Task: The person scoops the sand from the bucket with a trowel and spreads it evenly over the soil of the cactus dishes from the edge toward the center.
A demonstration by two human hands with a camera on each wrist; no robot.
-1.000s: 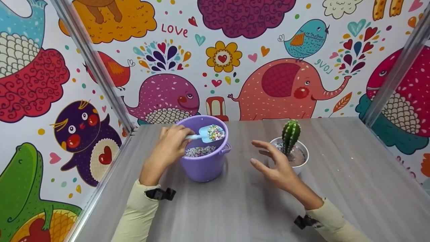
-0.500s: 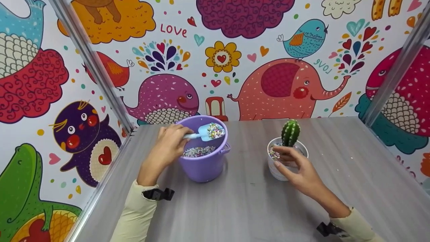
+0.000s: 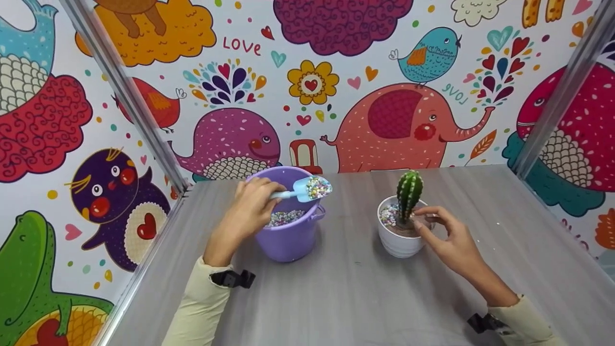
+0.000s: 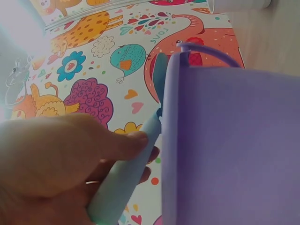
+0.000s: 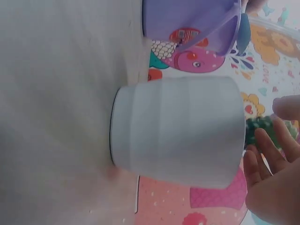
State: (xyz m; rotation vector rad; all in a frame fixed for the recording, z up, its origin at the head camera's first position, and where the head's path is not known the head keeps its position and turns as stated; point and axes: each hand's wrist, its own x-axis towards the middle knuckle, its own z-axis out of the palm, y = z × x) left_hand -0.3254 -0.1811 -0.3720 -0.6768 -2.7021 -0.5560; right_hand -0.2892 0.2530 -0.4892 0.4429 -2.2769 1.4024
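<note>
My left hand (image 3: pixel 247 206) grips the handle of a light blue scoop (image 3: pixel 301 193), thumb on top in the left wrist view. Colourful small pebbles (image 3: pixel 317 187) fill the scoop's blade, which is over the rim of the purple bucket (image 3: pixel 288 244). More pebbles lie inside the bucket. Right of it stands a white ribbed pot (image 3: pixel 399 244) with an upright green cactus (image 3: pixel 410 188) in brown soil. Colourful pebbles (image 3: pixel 388 215) cover the soil's left side. My right hand (image 3: pixel 454 238) reaches over the pot's right rim, relaxed fingertips close to the cactus's base.
Both containers stand on a grey wood-grain table (image 3: pixel 355 298). A few tiny specks lie on it right of the pot. Behind rises a wall (image 3: pixel 326 43) printed with cartoon animals, with metal corner posts (image 3: pixel 552 105) at both sides.
My right hand has moved right, from the pot's left side across its front to the cactus's right side. The loaded scoop has shifted slightly right, its tip now past the bucket's rim.
</note>
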